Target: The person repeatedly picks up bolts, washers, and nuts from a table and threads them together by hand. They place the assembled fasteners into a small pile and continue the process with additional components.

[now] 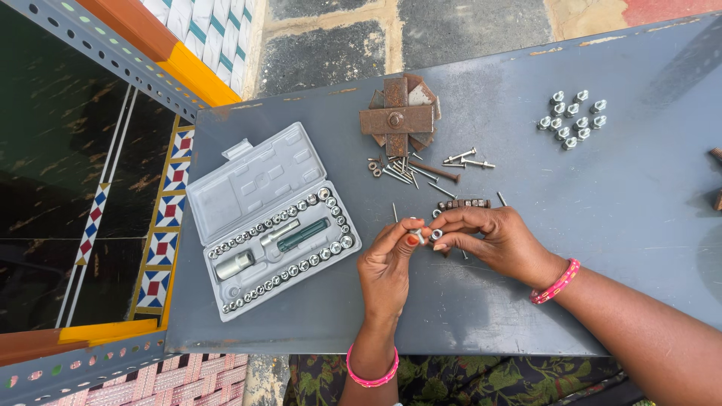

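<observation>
Pinching a small nut [435, 234] between both fingertips, your left hand [387, 267] and right hand [492, 237] meet just below the loose screws [421, 169]. Beyond those screws, to their right, a cluster of nuts [573, 119] lies untouched; the work looks barely begun.

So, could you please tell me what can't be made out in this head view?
- Small nut: mostly covered by the fingertips of the left hand and right hand.
- Brown objects: cut off by the right edge.
- Socket set: individual socket sizes too small to tell.
</observation>
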